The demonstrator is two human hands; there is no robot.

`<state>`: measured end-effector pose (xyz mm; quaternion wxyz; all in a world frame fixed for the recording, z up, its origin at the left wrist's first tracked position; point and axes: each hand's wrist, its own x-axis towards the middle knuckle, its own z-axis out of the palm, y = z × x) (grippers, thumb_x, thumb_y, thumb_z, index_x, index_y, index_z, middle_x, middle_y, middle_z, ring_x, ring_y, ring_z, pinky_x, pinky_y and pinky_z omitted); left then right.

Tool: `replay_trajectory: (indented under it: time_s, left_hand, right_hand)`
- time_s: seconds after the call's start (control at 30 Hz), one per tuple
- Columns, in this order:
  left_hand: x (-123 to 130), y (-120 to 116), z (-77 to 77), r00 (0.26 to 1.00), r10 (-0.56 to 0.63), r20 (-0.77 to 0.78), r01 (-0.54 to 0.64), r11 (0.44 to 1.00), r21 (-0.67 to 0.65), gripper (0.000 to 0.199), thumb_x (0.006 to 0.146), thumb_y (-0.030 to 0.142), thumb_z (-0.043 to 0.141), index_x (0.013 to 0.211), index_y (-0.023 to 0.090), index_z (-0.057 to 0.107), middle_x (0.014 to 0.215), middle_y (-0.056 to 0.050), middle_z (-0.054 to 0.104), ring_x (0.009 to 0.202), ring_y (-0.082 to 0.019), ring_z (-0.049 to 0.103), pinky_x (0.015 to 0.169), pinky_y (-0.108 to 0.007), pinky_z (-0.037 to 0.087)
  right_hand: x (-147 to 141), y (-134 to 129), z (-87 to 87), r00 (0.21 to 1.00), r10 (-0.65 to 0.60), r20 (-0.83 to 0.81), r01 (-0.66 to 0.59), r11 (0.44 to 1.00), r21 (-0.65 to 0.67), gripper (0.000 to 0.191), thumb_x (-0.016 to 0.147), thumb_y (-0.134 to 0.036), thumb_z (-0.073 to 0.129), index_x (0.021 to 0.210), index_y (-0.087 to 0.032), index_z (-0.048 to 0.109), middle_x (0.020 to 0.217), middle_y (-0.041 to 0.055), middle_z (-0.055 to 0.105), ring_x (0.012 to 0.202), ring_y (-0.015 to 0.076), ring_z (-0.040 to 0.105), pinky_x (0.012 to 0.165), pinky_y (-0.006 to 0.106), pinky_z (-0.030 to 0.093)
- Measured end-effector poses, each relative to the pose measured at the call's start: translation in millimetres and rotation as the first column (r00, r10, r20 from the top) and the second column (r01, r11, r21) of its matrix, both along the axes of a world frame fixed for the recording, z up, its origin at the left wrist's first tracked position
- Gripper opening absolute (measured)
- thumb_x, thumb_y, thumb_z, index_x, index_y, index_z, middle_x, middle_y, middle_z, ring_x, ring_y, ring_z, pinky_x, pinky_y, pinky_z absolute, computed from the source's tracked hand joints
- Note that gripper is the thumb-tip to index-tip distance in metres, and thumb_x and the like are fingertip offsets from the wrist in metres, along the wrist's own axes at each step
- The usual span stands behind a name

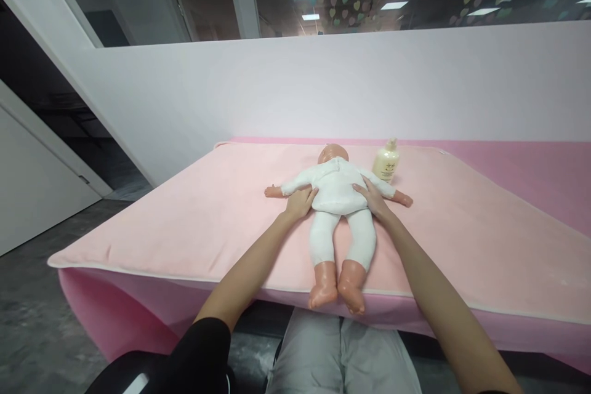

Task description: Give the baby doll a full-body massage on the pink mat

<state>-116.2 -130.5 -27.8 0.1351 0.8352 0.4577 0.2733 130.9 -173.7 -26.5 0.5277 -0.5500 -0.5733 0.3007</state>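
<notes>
A baby doll (339,181) in a white top and white leggings lies stretched out on a pink mat (221,197), its bald head at the far end and bare feet towards me, over the near edge. No face shows on it. My left hand (302,202) grips the left side of its torso, fingers partly hidden beneath the cloth and arm. On the opposite side, my right hand (369,195) holds the torso, with the thumb lying over the white top. Both doll arms spread outwards.
A pale yellow pump bottle (386,162) stands just beyond the doll's right-side arm. Pink cloth (545,172) covers the table under the mat. Behind rises a white wall (323,86) with a window above. A door (41,178) is at far left.
</notes>
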Motion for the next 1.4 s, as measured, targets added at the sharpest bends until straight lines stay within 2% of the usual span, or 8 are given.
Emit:
replay_trajectory:
  time_s: [0.17,0.33,0.5,0.6,0.7,0.97,1.1,1.4]
  left_hand:
    - [1.6,1.3,-3.0,0.994,0.054,0.094,-0.049,0.998,-0.046,0.042,0.098,0.048,0.029,0.089,0.019,0.060,0.093,-0.009,0.068,0.095,-0.024,0.064,0.087,-0.038,0.047]
    - [4.9,-2.6,0.7,0.889,0.147,0.434,-0.165,0.986,0.003,0.027,0.094,0.040,0.043,0.111,0.021,0.053,0.093,-0.004,0.067,0.084,-0.018,0.063,0.080,-0.033,0.048]
    - [9.5,-17.5,11.0,0.862,-0.086,0.500,-0.044,0.969,0.243,0.032,0.093,0.045,0.043,0.105,0.019,0.057,0.099,-0.008,0.065,0.093,-0.019,0.060,0.085,-0.034,0.047]
    - [10.2,-24.9,16.0,0.905,-0.345,0.249,0.241,0.898,0.367,0.046,0.089,0.058,0.042,0.105,0.019,0.060,0.105,-0.010,0.064,0.100,-0.023,0.059,0.092,-0.038,0.045]
    - [7.2,-24.6,18.6,0.910,-0.413,0.041,0.362,0.839,0.406,0.059,0.082,0.068,0.046,0.110,0.018,0.062,0.109,-0.012,0.063,0.103,-0.025,0.058,0.095,-0.040,0.044]
    - [1.2,-14.9,14.1,0.951,-0.310,-0.014,0.291,0.875,0.387,0.055,0.083,0.065,0.052,0.113,0.019,0.063,0.109,-0.011,0.064,0.103,-0.024,0.059,0.094,-0.038,0.044]
    - [4.5,-14.7,10.5,0.956,-0.280,0.087,0.234,0.909,0.346,0.046,0.087,0.059,0.052,0.108,0.020,0.064,0.108,-0.009,0.065,0.102,-0.023,0.059,0.095,-0.037,0.044]
    - [8.5,-17.0,12.9,0.953,-0.268,0.143,0.220,0.933,0.285,0.038,0.089,0.051,0.052,0.105,0.019,0.064,0.105,-0.007,0.066,0.100,-0.022,0.059,0.094,-0.037,0.043]
  right_hand:
    - [1.0,-4.1,1.8,0.972,-0.120,0.202,0.123,0.992,0.000,0.071,0.082,-0.060,0.052,0.140,-0.020,0.049,0.141,0.0090,0.050,0.130,0.0273,0.047,0.112,0.044,0.034]
    - [-0.5,-17.3,10.9,0.748,-0.343,0.568,0.317,0.937,0.148,0.058,0.084,-0.055,0.046,0.124,-0.016,0.065,0.103,0.0137,0.069,0.100,0.0317,0.063,0.091,0.044,0.045]
    - [-7.4,-25.2,18.9,0.690,-0.419,0.590,0.173,0.887,0.427,0.047,0.085,-0.051,0.045,0.099,-0.015,0.073,0.087,0.0099,0.069,0.085,0.0231,0.063,0.077,0.032,0.045]
    - [-12.6,-26.1,21.9,0.749,-0.350,0.562,0.117,0.905,0.409,0.047,0.085,-0.053,0.047,0.099,-0.017,0.074,0.087,0.0085,0.066,0.080,0.0197,0.061,0.074,0.031,0.045]
    - [-18.5,-27.5,25.1,0.806,-0.271,0.526,0.071,0.927,0.369,0.043,0.084,-0.054,0.051,0.098,-0.021,0.075,0.093,0.0087,0.063,0.085,0.0196,0.059,0.079,0.033,0.047]
    - [-22.9,-36.0,46.6,0.884,0.123,0.451,-0.162,0.985,0.050,0.044,0.074,-0.055,0.068,0.108,-0.027,0.073,0.117,0.0058,0.063,0.118,0.0279,0.051,0.109,0.044,0.038]
    - [-1.9,-37.2,54.1,0.855,0.398,0.334,-0.347,0.916,-0.202,0.073,0.065,-0.048,0.079,0.132,-0.029,0.060,0.137,0.0058,0.053,0.124,0.0289,0.049,0.105,0.041,0.043]
    - [-1.4,-33.5,45.2,0.924,0.317,0.212,-0.285,0.944,-0.166,0.046,0.067,-0.042,0.076,0.109,-0.022,0.075,0.125,0.0064,0.063,0.119,0.0297,0.055,0.107,0.044,0.042]
